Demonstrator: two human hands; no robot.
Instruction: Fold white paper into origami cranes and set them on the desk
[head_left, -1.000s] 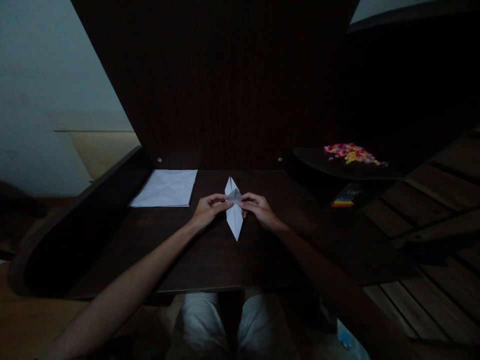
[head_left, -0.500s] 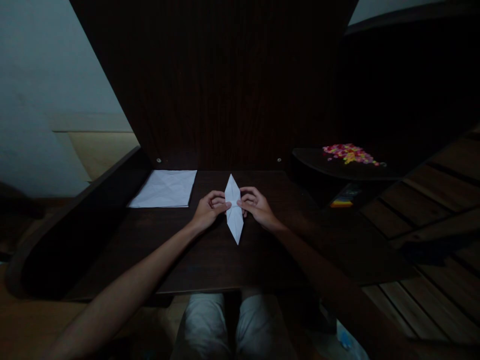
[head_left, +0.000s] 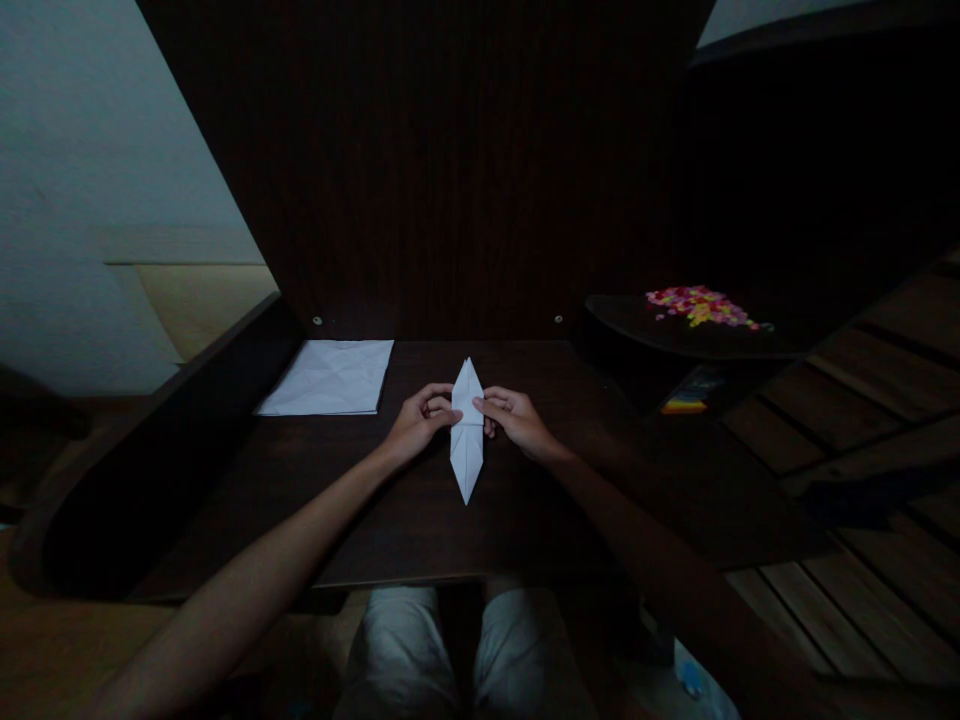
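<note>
A folded white paper [head_left: 467, 455], long and narrow with a point at each end, is between my hands above the dark desk [head_left: 420, 530]. My left hand [head_left: 424, 418] pinches its left edge, thumb on top and fingers curled behind. On the opposite edge my right hand [head_left: 515, 420] grips it the same way, its thumb lying near the middle crease. Two close tips show at the far end of the paper. The fingertips behind it are partly hidden.
White paper sheets [head_left: 330, 378] with crease marks lie at the desk's back left. A pile of small colourful pieces [head_left: 701, 306] rests on a raised corner shelf [head_left: 622, 318] at the right. Dark panels rise at the back and left.
The folded paper has turned a little to stand straighter and shifted slightly toward me. My right thumb has moved a bit up along it. Both hands keep their hold.
</note>
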